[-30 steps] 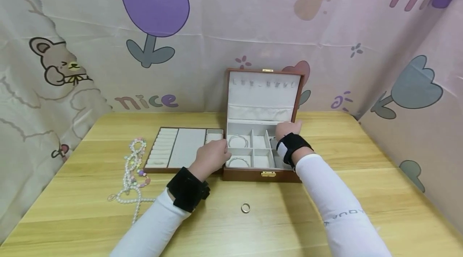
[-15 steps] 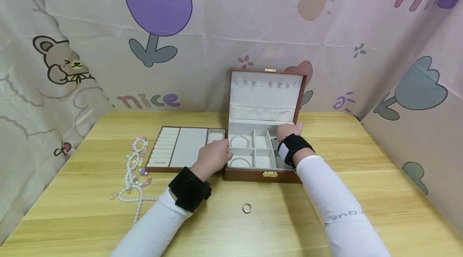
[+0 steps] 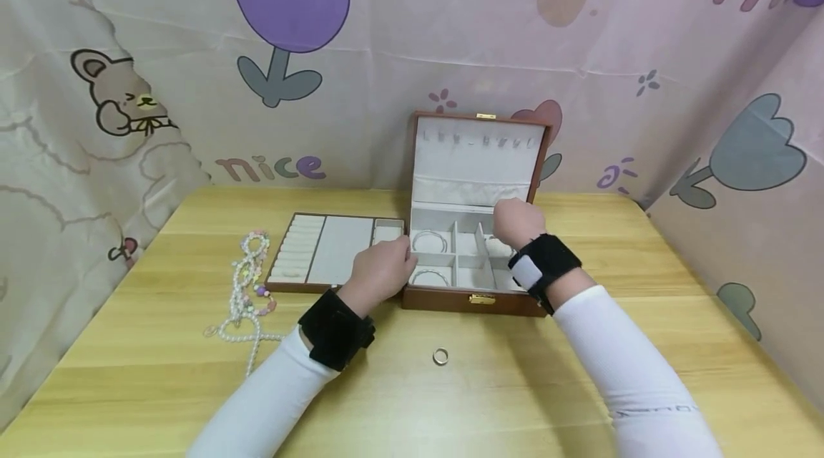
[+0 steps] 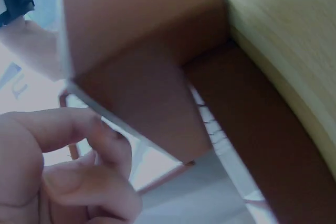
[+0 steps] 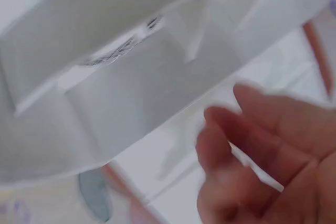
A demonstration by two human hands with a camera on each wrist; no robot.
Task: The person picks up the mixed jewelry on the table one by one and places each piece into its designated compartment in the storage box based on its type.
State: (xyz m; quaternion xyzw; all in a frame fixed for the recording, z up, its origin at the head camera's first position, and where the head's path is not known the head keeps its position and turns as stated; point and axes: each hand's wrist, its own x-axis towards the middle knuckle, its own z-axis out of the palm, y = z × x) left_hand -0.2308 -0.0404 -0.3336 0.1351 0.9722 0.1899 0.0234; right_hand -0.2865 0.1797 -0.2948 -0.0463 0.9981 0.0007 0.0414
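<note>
A brown jewelry box (image 3: 450, 298) stands with its lid (image 3: 479, 152) raised, its pale inside divided into compartments. Silver-coloured bangles lie in the back-left one, a bangle (image 3: 430, 232), and in the front-left one, another bangle (image 3: 430, 272). My right hand (image 3: 518, 223) hovers over the back-right compartment, fingers bent and apart, holding nothing. Below it a patterned bracelet (image 5: 118, 53) shows inside a compartment in the right wrist view. At the box's left wall is my left hand (image 3: 381, 270), fingers loosely curled close over the rim with nothing seen between them.
Left of the box lies a brown-edged tray (image 3: 341, 250) with ring rolls and flat sections. Farther left are bead necklaces (image 3: 244, 300) on the wooden table (image 3: 360, 401). A ring (image 3: 440, 356) lies in front of the box. A printed cloth (image 3: 380, 86) hangs behind.
My right hand has risen from the right compartments, and a bracelet shows in the back-right one. My left hand stays beside the box. The head view has shifted slightly.
</note>
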